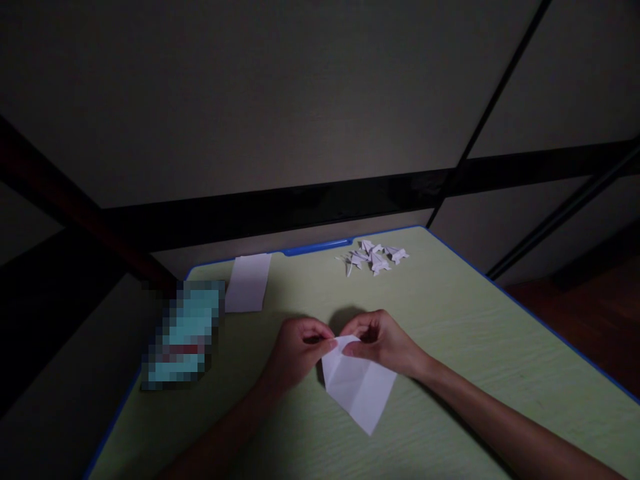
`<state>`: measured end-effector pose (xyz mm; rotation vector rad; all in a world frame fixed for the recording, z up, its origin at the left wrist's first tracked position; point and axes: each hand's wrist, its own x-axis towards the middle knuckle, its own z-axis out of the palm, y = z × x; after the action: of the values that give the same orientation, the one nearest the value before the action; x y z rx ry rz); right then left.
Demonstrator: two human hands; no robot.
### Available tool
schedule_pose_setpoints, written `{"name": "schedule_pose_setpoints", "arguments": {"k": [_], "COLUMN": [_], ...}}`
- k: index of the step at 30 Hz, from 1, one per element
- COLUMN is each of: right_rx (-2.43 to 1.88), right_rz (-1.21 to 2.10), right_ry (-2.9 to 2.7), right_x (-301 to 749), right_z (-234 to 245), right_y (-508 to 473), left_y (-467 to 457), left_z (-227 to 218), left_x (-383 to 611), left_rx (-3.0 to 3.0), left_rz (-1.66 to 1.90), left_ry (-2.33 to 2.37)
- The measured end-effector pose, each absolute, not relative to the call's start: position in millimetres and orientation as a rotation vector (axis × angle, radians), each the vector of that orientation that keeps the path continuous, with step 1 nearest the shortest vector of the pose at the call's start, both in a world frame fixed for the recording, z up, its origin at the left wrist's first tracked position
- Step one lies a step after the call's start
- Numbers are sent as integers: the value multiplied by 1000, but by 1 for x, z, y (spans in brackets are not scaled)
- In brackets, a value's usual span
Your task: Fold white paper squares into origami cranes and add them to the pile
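Note:
A white sheet of paper (361, 390) with crease lines hangs between my two hands, a little above the table. My left hand (303, 350) pinches its upper left edge between thumb and fingers. Close beside it, my right hand (383, 343) grips the top of the sheet, the thumb lying on the near face and the fingers curled behind. The paper slants down toward me, with one corner pointing at the table's front. Fingertips behind the sheet are partly hidden.
Several small folded paper figures (379, 260) lie at the back of the green, blue-edged table (460, 320). A stack of white paper (249, 283) is at the back left, beside a pixelated device (187, 333). Dark cabinet panels (280, 107) rise behind.

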<state>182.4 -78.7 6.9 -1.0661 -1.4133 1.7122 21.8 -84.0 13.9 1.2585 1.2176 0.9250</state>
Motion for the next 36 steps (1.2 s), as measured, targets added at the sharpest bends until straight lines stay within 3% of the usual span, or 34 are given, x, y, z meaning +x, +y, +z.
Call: {"name": "schedule_pose_setpoints", "arguments": {"k": [12, 19, 28, 36], "right_rx": [-1085, -1041, -1067, -1070], "right_rz": [1547, 1618, 1533, 1477], "right_ry": [-1369, -1250, -1129, -1076], "right_x": [178, 178, 178, 177], "right_z": [7, 6, 7, 10], "right_y": [-81, -79, -83, -81], "left_y": [-87, -85, -90, -89], "left_z": [11, 12, 3, 9], "left_x": [27, 25, 31, 27], "left_rx": [1144, 969, 1248, 1118], "left_rz": [1012, 986, 895, 863], "left_ry": [1163, 1057, 1227, 1109]}}
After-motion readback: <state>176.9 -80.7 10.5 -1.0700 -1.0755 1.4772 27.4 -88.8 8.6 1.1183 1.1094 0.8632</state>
